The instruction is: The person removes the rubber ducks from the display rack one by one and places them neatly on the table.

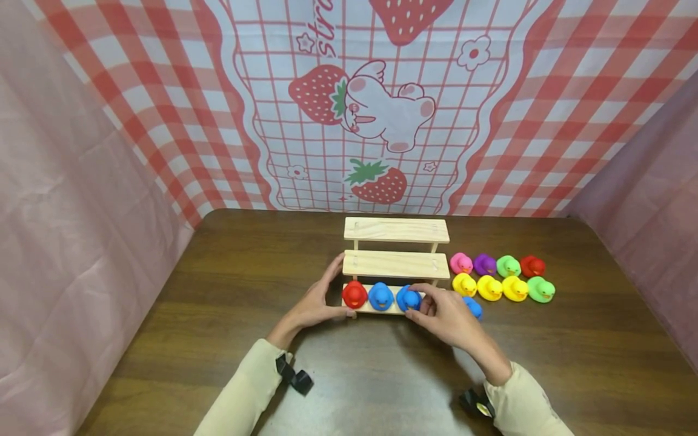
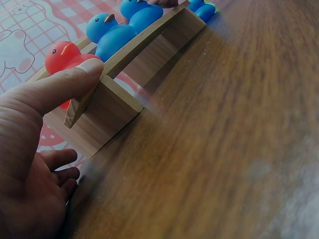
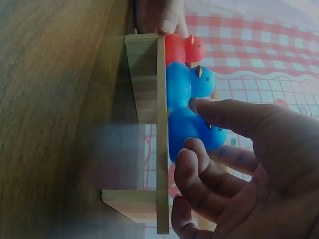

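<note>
A three-step wooden stand (image 1: 395,264) stands on the table. On its lowest step sit a red rubber duck (image 1: 354,295), a blue rubber duck (image 1: 380,297) and, to their right, a second blue rubber duck (image 1: 408,299). My right hand (image 1: 449,318) pinches that rightmost blue duck between thumb and fingers; in the right wrist view the duck (image 3: 192,132) is at the step's surface. At the stand's left end, my left hand (image 1: 316,306) holds it, thumb (image 2: 89,69) on the lowest step's edge beside the red duck (image 2: 67,56) and index finger by the middle step.
Right of the stand, rubber ducks stand in two rows, among them a pink (image 1: 461,263), a purple (image 1: 485,264), a yellow (image 1: 489,288) and a green one (image 1: 541,290). Another blue duck (image 1: 472,307) is partly hidden behind my right hand. A patterned cloth (image 1: 382,121) hangs behind the table.
</note>
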A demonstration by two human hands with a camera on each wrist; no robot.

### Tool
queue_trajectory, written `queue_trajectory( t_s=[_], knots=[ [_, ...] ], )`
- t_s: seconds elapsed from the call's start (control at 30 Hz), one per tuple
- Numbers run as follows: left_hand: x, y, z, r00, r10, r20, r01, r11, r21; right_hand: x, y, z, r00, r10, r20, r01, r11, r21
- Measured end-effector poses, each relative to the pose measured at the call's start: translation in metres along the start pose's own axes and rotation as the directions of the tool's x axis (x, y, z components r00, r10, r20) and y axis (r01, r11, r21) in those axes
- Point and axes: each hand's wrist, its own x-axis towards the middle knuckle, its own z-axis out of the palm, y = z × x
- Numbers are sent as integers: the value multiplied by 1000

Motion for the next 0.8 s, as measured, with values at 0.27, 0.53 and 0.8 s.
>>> queue_trajectory(
  t_s=[0.27,0.53,0.8],
  knots=[
    [0,1,0,1000,-25,0,25,1000,5,-4,0,-11,999,-20,-37,20,1000,18],
    [-1,0,0,1000,-14,-4,14,1000,1,-13,8,-30,997,-18,-77,17,1000,-12],
    [0,1,0,1000,-11,0,11,1000,-10,-23,21,-48,992,9,-126,-19,997,-80]
  ],
)
